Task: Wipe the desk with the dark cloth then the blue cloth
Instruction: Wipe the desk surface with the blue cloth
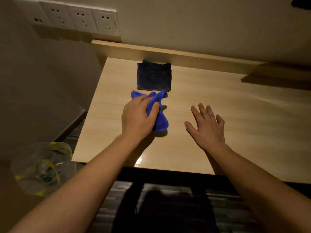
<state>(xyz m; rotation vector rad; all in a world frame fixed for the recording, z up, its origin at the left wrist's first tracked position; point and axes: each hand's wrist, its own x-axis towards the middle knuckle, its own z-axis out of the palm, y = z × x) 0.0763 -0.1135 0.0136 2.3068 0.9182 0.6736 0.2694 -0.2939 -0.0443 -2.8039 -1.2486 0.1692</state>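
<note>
Left hand point(138, 115) is gripping the bunched blue cloth point(160, 118) just before the folded dark cloth point(154, 76); right hand point(206, 125) is hovering spread, empty; flattening the bunch should be wiping the tabletop point(235, 115) better

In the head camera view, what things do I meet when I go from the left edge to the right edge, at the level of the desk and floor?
Clear plastic bag with yellow markings → left hand gripping the bunched blue cloth → open right hand. The folded dark square cloth lies farther back, overlapping the blue cloth's span.
</note>
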